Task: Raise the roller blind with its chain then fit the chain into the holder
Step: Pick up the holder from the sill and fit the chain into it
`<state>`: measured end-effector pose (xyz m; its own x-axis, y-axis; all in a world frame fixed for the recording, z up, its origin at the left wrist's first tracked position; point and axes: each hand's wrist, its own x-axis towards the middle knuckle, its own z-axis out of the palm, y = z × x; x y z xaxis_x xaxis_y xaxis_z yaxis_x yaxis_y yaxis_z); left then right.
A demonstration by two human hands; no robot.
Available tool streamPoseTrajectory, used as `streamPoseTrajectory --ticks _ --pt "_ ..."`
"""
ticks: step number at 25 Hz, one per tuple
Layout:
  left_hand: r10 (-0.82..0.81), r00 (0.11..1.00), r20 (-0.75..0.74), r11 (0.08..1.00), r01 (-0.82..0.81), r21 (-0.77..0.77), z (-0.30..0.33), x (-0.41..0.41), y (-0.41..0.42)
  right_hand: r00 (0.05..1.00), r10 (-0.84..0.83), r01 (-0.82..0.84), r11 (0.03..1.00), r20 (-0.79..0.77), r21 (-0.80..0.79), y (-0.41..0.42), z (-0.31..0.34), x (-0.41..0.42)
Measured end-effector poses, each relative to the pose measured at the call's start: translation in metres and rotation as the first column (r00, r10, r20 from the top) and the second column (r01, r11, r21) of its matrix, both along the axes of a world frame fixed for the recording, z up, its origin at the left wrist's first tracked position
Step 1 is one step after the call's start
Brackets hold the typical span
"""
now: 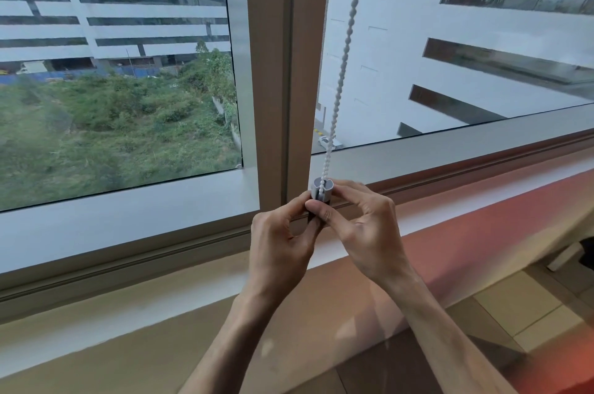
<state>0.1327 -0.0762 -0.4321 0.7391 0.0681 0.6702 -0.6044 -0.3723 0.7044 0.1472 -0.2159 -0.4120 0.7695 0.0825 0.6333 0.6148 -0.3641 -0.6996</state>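
Note:
A grey beaded chain (345, 49) runs down from the top of the frame, in front of the right window pane, into a small grey holder (321, 188) at the foot of the brown window post. The chain sits in the slot on the holder's top. My left hand (283, 242) pinches the holder's lower part from the left with thumb and forefinger. My right hand (360, 226) grips it from the right, thumb on the front. The holder's lower half is hidden by my fingers. The blind itself is out of view.
The brown window post (289, 72) divides two glass panes. A wide sill (160, 297) runs under the window frame. A tiled floor (530, 306) and a dark object (586, 255) show at the lower right.

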Motion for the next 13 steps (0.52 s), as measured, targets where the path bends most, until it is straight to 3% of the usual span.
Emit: streamPoseTrajectory --ticks 9,13 --pt "-0.007 0.999 0.052 0.993 0.001 0.115 0.004 0.007 0.002 0.996 -0.078 0.078 0.997 0.034 0.015 0.001 -0.005 0.004" --pt "-0.038 0.999 -0.014 0.985 0.040 0.167 0.005 0.008 0.004 0.995 -0.094 0.093 0.995 0.024 0.018 0.001 -0.008 0.000"
